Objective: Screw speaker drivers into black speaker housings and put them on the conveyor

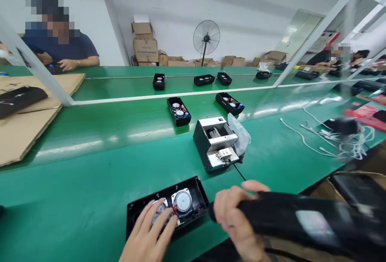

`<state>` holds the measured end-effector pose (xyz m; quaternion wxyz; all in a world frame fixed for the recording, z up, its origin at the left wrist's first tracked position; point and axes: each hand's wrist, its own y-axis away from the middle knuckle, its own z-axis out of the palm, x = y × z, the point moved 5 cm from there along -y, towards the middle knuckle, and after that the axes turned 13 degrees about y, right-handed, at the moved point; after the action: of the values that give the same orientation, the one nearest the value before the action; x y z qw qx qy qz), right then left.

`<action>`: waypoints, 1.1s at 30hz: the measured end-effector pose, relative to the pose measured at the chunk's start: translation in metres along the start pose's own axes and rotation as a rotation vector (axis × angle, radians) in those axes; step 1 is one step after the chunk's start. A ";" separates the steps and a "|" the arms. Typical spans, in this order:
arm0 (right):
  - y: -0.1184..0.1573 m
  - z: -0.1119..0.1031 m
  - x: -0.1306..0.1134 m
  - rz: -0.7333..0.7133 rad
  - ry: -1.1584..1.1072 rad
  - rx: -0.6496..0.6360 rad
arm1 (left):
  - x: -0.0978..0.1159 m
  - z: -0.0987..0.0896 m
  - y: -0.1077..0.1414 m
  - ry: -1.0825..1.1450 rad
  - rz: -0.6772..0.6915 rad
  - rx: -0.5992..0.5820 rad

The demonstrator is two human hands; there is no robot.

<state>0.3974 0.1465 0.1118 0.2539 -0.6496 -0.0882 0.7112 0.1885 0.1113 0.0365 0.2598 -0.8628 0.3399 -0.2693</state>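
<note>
An open black speaker housing (193, 189) with round silver drivers and red wires lies on the green bench in front of me. My left hand (150, 234) rests flat on its near left part, fingers spread over one driver. My right hand (237, 217) grips the end of a long black cover piece (301, 222), blurred, that stretches off to the right, just beside the housing.
A grey metal machine (215, 143) with a plastic bag stands behind the housing. More open housings (179, 111) ride the green conveyor belt (120, 121). White cables (331, 139) lie to the right, cardboard (24, 125) to the left. Another person (60, 41) sits across the line.
</note>
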 end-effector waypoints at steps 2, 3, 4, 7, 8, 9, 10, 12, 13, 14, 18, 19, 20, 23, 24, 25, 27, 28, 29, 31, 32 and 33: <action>-0.021 -0.025 -0.005 -0.037 -0.018 0.193 | -0.013 -0.017 0.001 -0.029 -0.011 -0.042; -0.029 -0.037 -0.001 -0.020 0.021 0.263 | -0.020 -0.024 -0.002 -0.045 -0.021 -0.052; -0.034 -0.048 0.007 0.027 0.092 0.295 | -0.028 -0.032 -0.006 -0.062 -0.037 -0.045; -0.042 -0.077 0.043 0.141 0.378 0.265 | -0.053 -0.044 -0.028 -0.067 -0.115 0.041; -0.042 -0.086 0.056 0.184 0.496 0.252 | -0.061 -0.044 -0.035 -0.046 -0.157 0.063; -0.041 -0.094 0.067 0.208 0.619 0.242 | -0.068 -0.043 -0.041 -0.014 -0.201 0.074; -0.039 -0.100 0.076 0.209 0.721 0.247 | -0.074 -0.041 -0.046 0.023 -0.250 0.076; -0.034 -0.105 0.083 0.134 0.887 0.278 | -0.083 -0.038 -0.052 0.090 -0.340 0.070; -0.031 -0.102 0.081 0.054 0.958 0.305 | -0.086 -0.036 -0.053 0.114 -0.373 0.065; -0.026 -0.097 0.076 -0.050 1.024 0.330 | -0.088 -0.035 -0.053 0.133 -0.402 0.059; 0.001 -0.054 0.057 -0.446 1.213 0.265 | -0.091 -0.034 -0.050 0.156 -0.442 0.056; 0.007 -0.043 0.055 -0.487 1.226 0.206 | -0.091 -0.034 -0.049 0.156 -0.442 0.057; 0.011 -0.033 0.055 -0.502 1.224 0.146 | -0.092 -0.034 -0.049 0.157 -0.444 0.058; 0.016 -0.008 0.059 -0.489 1.139 -0.012 | -0.091 -0.033 -0.047 0.158 -0.447 0.052; 0.015 0.000 0.060 -0.479 1.093 -0.064 | -0.090 -0.033 -0.047 0.156 -0.436 0.057; 0.013 0.007 0.062 -0.466 1.049 -0.116 | -0.088 -0.033 -0.046 0.152 -0.418 0.064; 0.006 0.022 0.066 -0.425 0.984 -0.215 | -0.084 -0.035 -0.045 0.136 -0.362 0.094; 0.002 0.029 0.068 -0.398 0.962 -0.254 | -0.082 -0.035 -0.044 0.125 -0.331 0.111; -0.002 0.036 0.070 -0.368 0.946 -0.288 | -0.080 -0.036 -0.043 0.113 -0.305 0.125; -0.009 0.049 0.071 -0.302 0.934 -0.332 | -0.077 -0.037 -0.042 0.087 -0.263 0.142; -0.012 0.054 0.071 -0.262 0.936 -0.344 | -0.076 -0.036 -0.042 0.075 -0.239 0.142; -0.014 0.058 0.071 -0.217 0.940 -0.351 | -0.075 -0.035 -0.042 0.066 -0.221 0.139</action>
<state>0.3431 0.2046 0.0639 0.2253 -0.9191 -0.1495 0.2865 0.1382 0.1828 0.0671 0.2764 -0.8657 0.2318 -0.3471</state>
